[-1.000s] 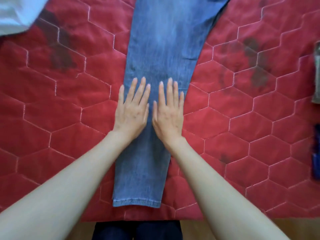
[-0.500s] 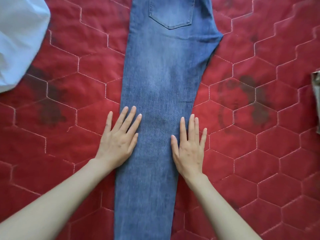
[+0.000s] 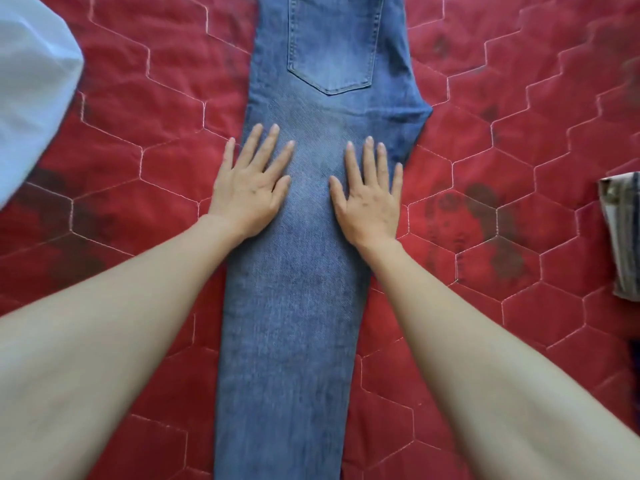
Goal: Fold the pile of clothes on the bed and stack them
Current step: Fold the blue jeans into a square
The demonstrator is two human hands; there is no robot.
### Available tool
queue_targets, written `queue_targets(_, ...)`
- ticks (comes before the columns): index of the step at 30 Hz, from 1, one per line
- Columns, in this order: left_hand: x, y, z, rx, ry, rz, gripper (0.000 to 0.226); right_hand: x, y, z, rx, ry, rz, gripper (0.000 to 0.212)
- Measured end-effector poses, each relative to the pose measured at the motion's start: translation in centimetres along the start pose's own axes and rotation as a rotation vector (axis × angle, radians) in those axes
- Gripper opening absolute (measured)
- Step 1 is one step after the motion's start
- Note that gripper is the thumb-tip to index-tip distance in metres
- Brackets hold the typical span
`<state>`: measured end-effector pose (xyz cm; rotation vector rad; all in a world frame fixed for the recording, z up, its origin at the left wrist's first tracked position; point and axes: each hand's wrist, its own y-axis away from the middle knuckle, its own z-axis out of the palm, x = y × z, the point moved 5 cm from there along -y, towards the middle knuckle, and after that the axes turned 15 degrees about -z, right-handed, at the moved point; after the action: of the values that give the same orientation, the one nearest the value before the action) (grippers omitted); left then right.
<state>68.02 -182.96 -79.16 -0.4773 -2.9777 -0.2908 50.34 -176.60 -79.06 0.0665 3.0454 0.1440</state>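
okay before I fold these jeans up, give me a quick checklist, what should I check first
1. Jeans lie flat, legs stacked: ok.
2. Left hand flat, fingers straight on the denim: ok.
3. Right hand flat on the denim: ok.
4. Leg hem lined up: cannot tell, out of view.
5. Waistband straight: cannot tell, cut off at the top.
6. White garment and striped cloth lie clear of the jeans: ok.
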Motion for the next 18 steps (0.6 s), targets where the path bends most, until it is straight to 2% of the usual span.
queue_targets(3,-1.4,2.5,0.2,-0.026,-0.041,-0.003,0.063,1.5,2.5,0.1,-0.044,-0.027,0.078,0.062)
queue_targets(7,-1.6,4.9,0.3,-0.043,-0.210,0.060,0.060,1.7,2.9,-0.2,-0.142,-0.046,0.042,0.064)
queue_targets(10,-0.8,9.1,0.5,-0.038,-0.226,0.140,0.062,0.5,4.9,-0.4,-0.176,-0.006,0.012,0.065)
queue_targets(13,-0.4,16.0,1.5,-0.064,-0.177,0.194,0.064,-2.5,10.6,0.2,-0.169,0.023,-0.091,0.065)
queue_targets(18,-1.5,28.8,3.7,-0.092,-0.142,0.211,0.062,-8.3,24.3,2.0,-0.181,-0.084,-0.276,0.063)
